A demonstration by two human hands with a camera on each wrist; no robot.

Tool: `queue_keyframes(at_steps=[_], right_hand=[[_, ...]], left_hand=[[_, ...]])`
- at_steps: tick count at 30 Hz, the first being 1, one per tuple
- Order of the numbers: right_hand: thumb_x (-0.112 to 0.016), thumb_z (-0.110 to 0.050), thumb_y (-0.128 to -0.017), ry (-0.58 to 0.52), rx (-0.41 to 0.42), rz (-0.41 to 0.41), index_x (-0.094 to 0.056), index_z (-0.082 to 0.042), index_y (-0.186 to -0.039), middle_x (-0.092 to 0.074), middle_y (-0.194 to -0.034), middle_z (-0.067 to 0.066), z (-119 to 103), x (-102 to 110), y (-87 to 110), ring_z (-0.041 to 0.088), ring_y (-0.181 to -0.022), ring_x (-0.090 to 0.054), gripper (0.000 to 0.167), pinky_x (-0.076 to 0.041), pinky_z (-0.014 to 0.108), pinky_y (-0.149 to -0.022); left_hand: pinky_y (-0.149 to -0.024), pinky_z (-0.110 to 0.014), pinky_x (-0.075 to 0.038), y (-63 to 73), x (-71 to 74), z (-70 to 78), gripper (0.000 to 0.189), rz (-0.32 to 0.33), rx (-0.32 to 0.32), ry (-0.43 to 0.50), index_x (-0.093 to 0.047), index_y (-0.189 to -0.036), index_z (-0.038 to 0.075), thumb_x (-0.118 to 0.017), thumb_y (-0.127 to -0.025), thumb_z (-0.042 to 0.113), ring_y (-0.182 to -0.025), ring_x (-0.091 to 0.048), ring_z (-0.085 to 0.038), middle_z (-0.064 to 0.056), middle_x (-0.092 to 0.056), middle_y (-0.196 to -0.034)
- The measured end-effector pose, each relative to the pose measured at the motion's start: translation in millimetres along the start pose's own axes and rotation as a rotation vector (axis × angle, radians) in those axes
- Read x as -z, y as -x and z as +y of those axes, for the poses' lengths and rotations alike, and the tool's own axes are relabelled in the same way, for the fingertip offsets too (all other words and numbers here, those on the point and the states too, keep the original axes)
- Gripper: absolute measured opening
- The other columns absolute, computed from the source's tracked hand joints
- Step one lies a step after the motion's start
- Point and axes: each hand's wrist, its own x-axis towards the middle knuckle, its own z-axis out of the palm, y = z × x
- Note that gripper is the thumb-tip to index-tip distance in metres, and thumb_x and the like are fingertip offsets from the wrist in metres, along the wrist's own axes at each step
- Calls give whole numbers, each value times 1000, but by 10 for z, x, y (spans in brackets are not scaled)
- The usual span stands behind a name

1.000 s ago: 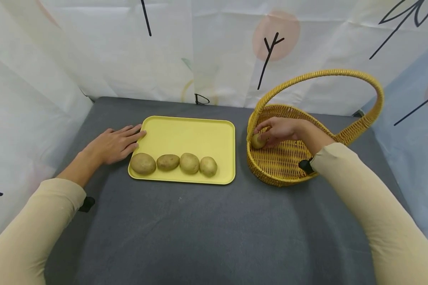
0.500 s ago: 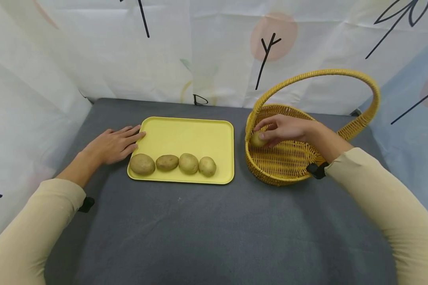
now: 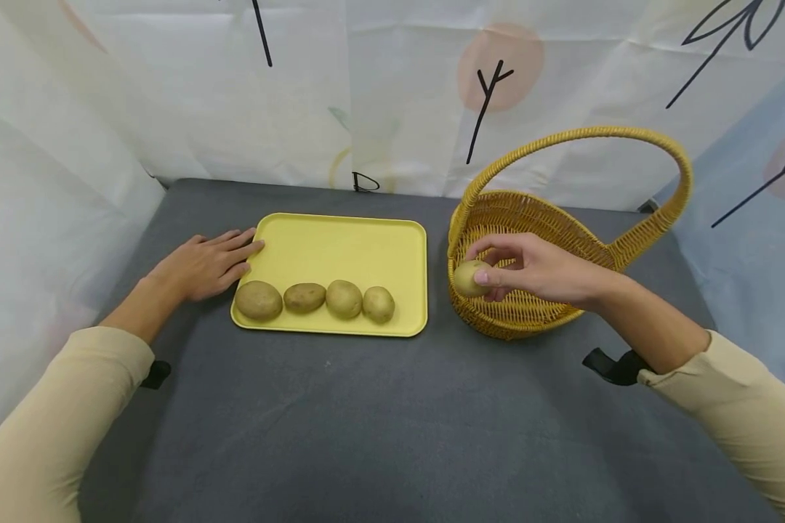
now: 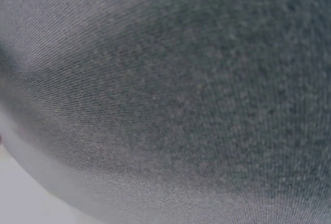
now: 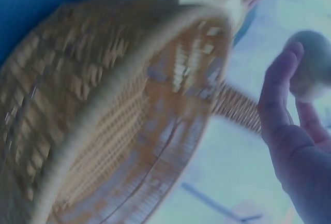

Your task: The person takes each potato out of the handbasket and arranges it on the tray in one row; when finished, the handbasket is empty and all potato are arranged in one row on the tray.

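Between thumb and fingers my right hand [image 3: 526,269] pinches a small round potato [image 3: 469,279] above the left side of a yellow wicker basket [image 3: 530,312]. The right wrist view shows that potato [image 5: 310,69] held up clear of the basket's rim [image 5: 129,79]. My left hand [image 3: 206,267] lies flat, fingers spread, its fingertips on the left edge of a yellow tray [image 3: 347,243]. Several potatoes sit in a row along the tray's near edge, from a large one [image 3: 259,300] at left to a small one [image 3: 379,304] at right. The left wrist view holds mostly grey cloth.
Over the basket arches a tall woven handle [image 3: 628,134]. Dark grey cloth [image 3: 366,421] covers the table. A white printed curtain [image 3: 405,94] hangs behind and at the sides.
My right hand has lifted the potato from inside the basket and drawn it toward me, the forearm swinging right. The left hand has stayed on the tray edge.
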Motion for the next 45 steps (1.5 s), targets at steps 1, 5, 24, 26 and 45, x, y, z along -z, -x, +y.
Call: queue_keyframes(at_steps=[1,5,24,26,45], right_hand=[[-63,-17,-100,-8,15,7,-57,-4,-126,-62,-107,19,-20,-55,4,42,-84,-64,29,-57,45,-76],[-62,-18,-101,-50,68,28,-59,-4,-122,-62,-103,19,-83,-298,-41,41,-82,-65,25,-57,45,-75],[-61,-12,-101,-83,6,169,-52,5,-126,-63,-86,15,384,-1175,-544,39,-79,-67,32,-55,38,-69],[-62,-12,-100,-32,-5,204,-54,4,-127,-64,-85,13,422,-1196,-561,33,-76,-67,32,-53,35,-66],[-63,-4,-95,242,60,370,-39,-1,-150,-49,-132,24,395,-1250,-538,18,-79,-62,60,-50,35,-76]], left_hand=[[-103,-62,-33,4,4,-1,55,0,1,1,-31,-158,14,-38,-109,38,-145,-30,-39,-15,-25,-163],[-102,-63,-33,13,14,1,55,1,4,4,-31,-158,14,-38,-109,38,-145,-30,-39,-15,-25,-163],[-102,-63,-33,27,-6,-7,55,-3,4,1,-31,-158,15,-38,-109,38,-145,-30,-39,-14,-24,-163],[-102,-63,-33,20,-6,-4,55,0,1,5,-31,-158,15,-38,-109,39,-145,-30,-39,-14,-24,-163],[-101,-63,-34,4,4,9,55,3,4,2,-32,-158,14,-39,-109,37,-145,-31,-39,-14,-25,-163]])
